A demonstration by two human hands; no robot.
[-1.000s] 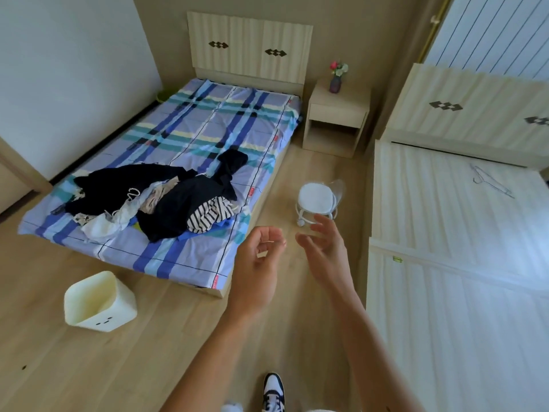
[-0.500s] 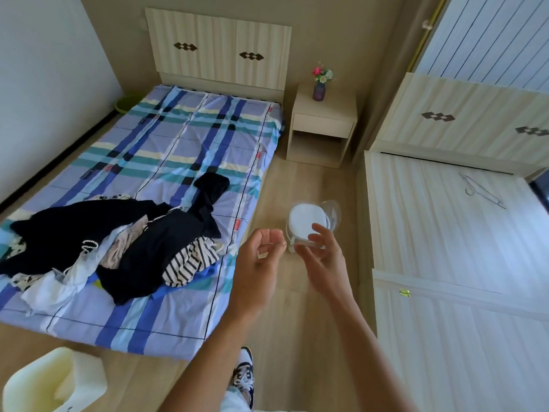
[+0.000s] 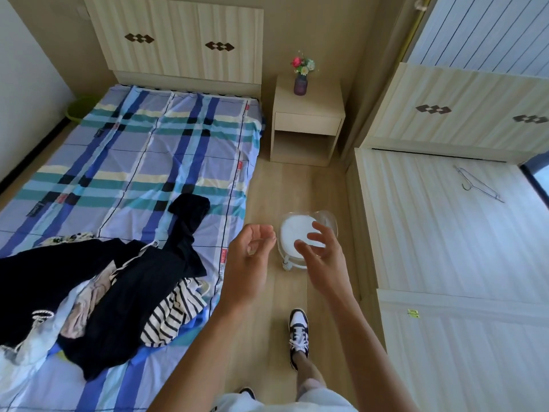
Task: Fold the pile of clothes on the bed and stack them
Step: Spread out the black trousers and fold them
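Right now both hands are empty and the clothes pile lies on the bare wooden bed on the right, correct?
No. The head view shows the clothes pile on the plaid-sheeted bed on the left. The left hand and right hand are empty.

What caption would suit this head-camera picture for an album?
Left hand and right hand hover beside the plaid bed, its pile of clothes not yet folded.

I have one view only: a wide-angle camera on the person's head, looking forward and steeply down. The bed (image 3: 178, 138) fills the left of the frame, the floor (image 3: 282, 188) runs down the middle. The left hand (image 3: 249, 269) and right hand (image 3: 323, 257) sit close at centre; a shoe (image 3: 298, 328) shows near the bottom edge.
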